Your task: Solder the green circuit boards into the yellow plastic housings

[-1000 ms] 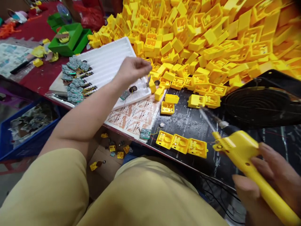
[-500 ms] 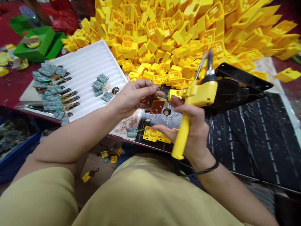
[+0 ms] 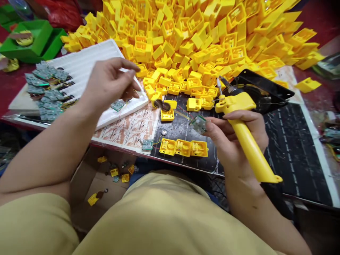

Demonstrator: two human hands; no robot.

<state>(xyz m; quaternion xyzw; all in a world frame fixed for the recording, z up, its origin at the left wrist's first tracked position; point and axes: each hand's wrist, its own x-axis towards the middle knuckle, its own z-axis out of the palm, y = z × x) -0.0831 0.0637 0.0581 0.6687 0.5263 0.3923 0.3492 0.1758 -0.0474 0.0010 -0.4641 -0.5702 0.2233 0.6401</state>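
Observation:
My left hand [image 3: 108, 83] hovers over the white ribbed tray [image 3: 91, 53], its fingers bent but apart, with nothing visible in them. Just below it lies a circuit board [image 3: 117, 105], partly hidden. My right hand [image 3: 236, 141] grips a yellow soldering gun [image 3: 251, 150], its tip pointing up and away. The thumb and a finger of that same hand pinch a green circuit board [image 3: 199, 124]. Thin wires run left from this board toward dark round parts [image 3: 162, 105], blurred beside a yellow case [image 3: 167, 114]. Three open yellow cases [image 3: 183, 147] stand in a row near the table edge.
A large heap of yellow cases [image 3: 180, 42] fills the back. Wired circuit boards [image 3: 50, 92] are piled on the tray's left. A black fan [image 3: 261, 88] stands behind the gun. Green boxes [image 3: 32, 39] sit back left. Below, a cardboard box [image 3: 90, 187] holds loose parts.
My left hand has left the centre and moved left over the tray. My right hand has shifted right, tilting the soldering gun. The pinched board now shows its green side.

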